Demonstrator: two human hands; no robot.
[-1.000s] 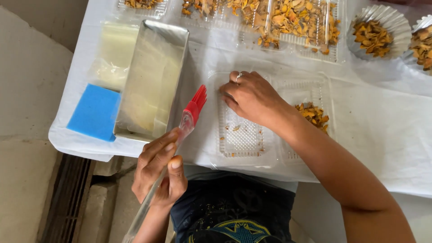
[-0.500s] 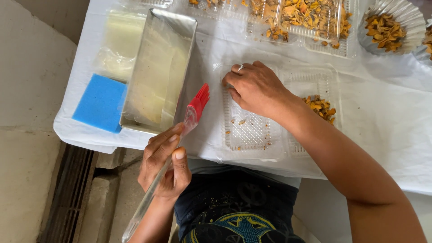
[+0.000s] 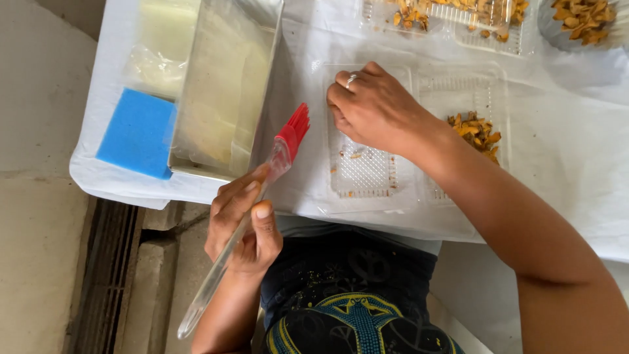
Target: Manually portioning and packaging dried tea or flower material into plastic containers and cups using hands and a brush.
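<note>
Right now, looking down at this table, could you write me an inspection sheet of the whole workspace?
Surface: table under a white cloth, creased.
Job's things: red-bristled brush with clear handle; clear plastic tray holding a few crumbs; its joined half holds orange-yellow pieces.
Clutter: metal tin, blue sponge, plastic bag, more trays of pieces, foil cup.
Grippers: left hand grips the brush handle; right hand, ringed, rests on the tray.
Cables: nothing seen.
Surroundings: concrete floor, drain grate.
</note>
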